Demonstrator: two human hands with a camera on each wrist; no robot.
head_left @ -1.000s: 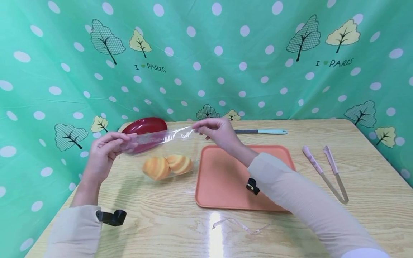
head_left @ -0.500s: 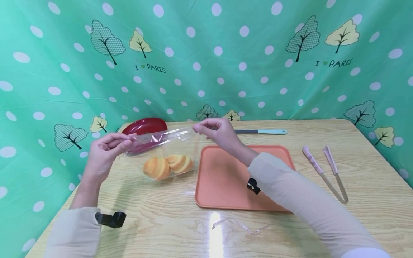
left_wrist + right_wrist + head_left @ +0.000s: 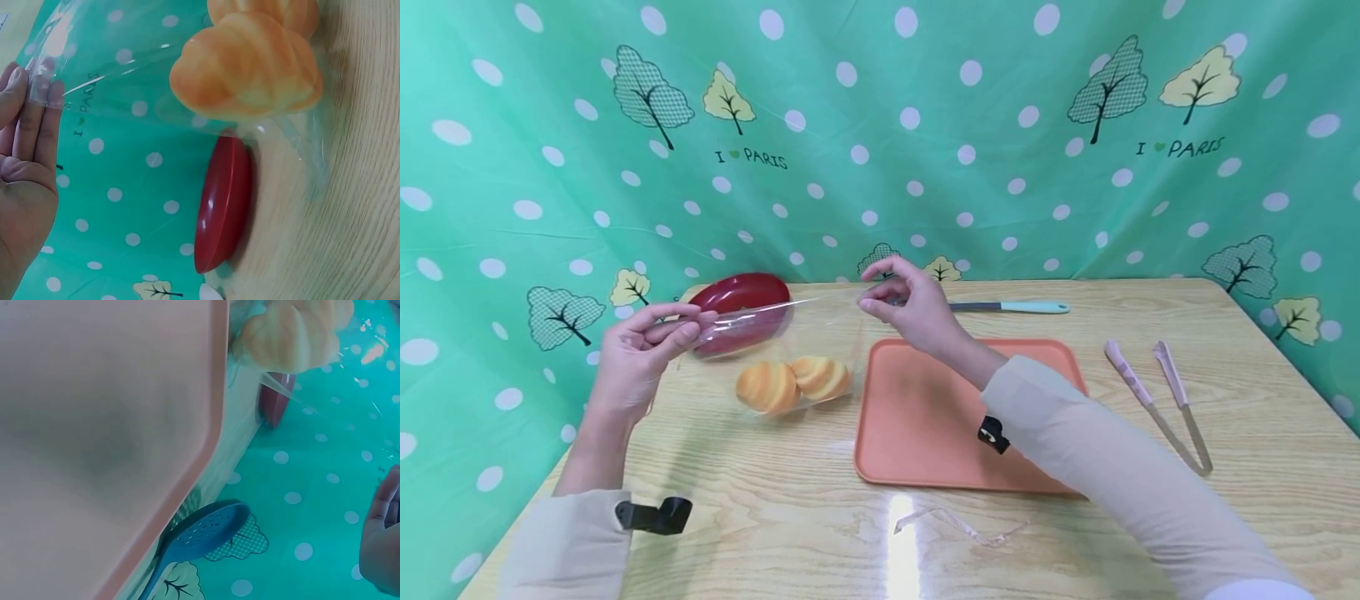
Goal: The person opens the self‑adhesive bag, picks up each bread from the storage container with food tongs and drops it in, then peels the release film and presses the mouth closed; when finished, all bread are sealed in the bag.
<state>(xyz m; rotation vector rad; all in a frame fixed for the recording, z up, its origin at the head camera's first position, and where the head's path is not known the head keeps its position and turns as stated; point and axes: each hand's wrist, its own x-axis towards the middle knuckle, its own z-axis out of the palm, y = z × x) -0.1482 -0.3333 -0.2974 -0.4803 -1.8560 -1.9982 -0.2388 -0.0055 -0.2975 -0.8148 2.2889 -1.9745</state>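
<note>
Two striped bread rolls point(image 3: 769, 387) lie in the bottom of a clear plastic bag point(image 3: 820, 329), which hangs over the table's left half. At the bag's upper left corner, my left hand point(image 3: 638, 354) pinches the film between thumb and fingers; the left wrist view shows the film between them. My right hand point(image 3: 917, 308) pinches the upper right corner with thumb and fingertips, its index finger raised. The bag's top edge stretches between both hands. Close up, the bread rolls point(image 3: 250, 69) touch each other inside the film. Only part of my right hand point(image 3: 382, 540) shows in the right wrist view.
A red bowl point(image 3: 741, 293) stands behind the bag. An orange tray point(image 3: 917, 425) lies under my right forearm. Behind it is a slotted spoon point(image 3: 209, 530) with a light blue handle. Tongs point(image 3: 1176, 417) lie at the right; a clear pinkish strip point(image 3: 958, 523) lies in front.
The right hand's index finger has lifted away from the thumb, and that hand has shifted slightly. The bag's top edge has narrowed to a thin line. The rolls have barely moved.
</note>
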